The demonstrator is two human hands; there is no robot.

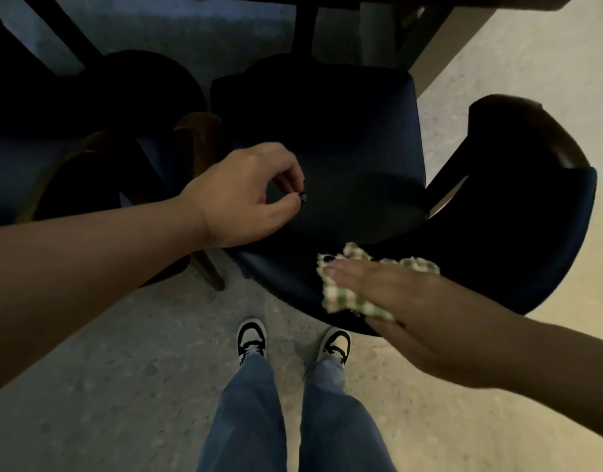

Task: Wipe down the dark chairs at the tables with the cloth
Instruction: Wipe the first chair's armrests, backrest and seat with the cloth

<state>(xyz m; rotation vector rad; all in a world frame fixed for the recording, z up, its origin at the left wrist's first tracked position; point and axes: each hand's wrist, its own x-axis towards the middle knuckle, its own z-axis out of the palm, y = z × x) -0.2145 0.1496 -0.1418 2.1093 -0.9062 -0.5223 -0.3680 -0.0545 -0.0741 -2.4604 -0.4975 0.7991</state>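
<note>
Leftmost, a second chair (99, 107) stood in the upper left of the frame, pushed under a table (429, 0) whose edge ran along the top; its dark back and brown wooden legs were visible, and judging from the frame it had no cloth on it and awaited its turn.

At centre left, the left hand (245, 195) hovered over the seat of the chair (327, 158) being cleaned. Its fingers were curled, with thumb and forefinger closed on a small dark object (303, 197), too small to identify. The pinch was probably meant to lift a bit of debris off the seat so that the cloth would not smear it, though that is inference only.

At centre, the chair occupied the middle of the frame, its blue seat turned toward the person and its curved back (545, 185) sweeping to the right, which left the front edge within easy reach.

At lower centre, the person's shoes (252, 338) stood on the speckled floor (105, 386) just before the chair.

At centre right, the cloth (341, 294), green-and-white checked, lay crumpled on the chair's front rim. The right hand (388, 294) pressed flat upon it, fingers straight and together, not gripping; a flat palm spreads pressure for wiping along the edge.
</note>
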